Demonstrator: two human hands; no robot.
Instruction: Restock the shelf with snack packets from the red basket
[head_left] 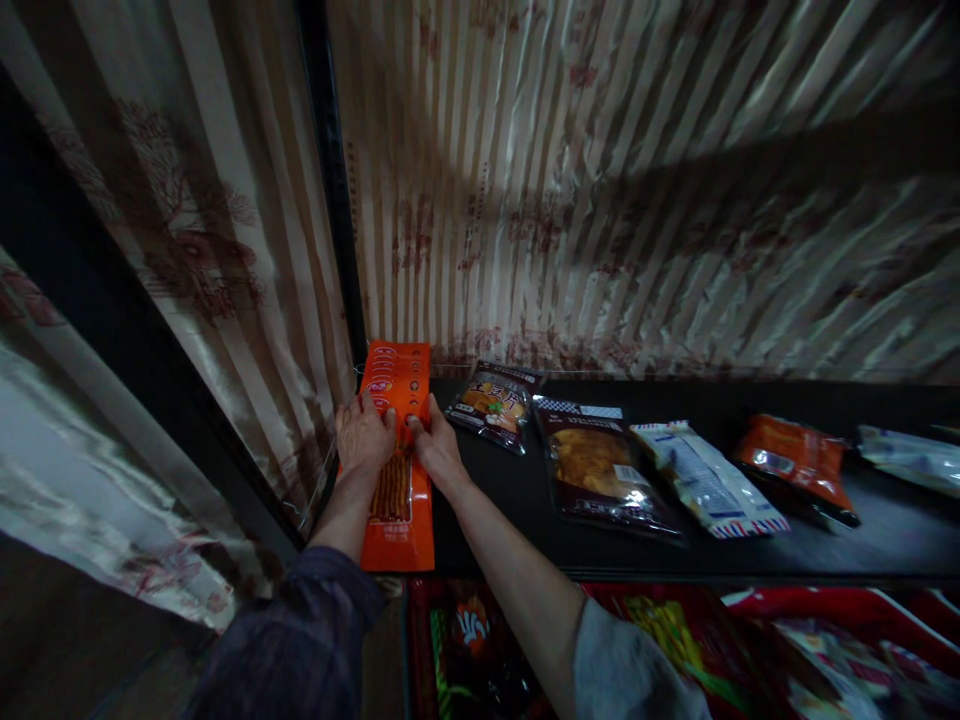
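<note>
Long orange packet [405, 465] — brown strips [388, 497] visible inside

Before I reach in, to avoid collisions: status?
Left hand, right hand on orange packet. Packet at left end, black shelf. Nothing visible blocking; small dark packet rightward.

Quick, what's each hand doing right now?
Left hand: laid on the orange packet; can't tell whether it's gripping.
Right hand: at the packet's right edge, thumb on its front; grip can't be told.
</note>
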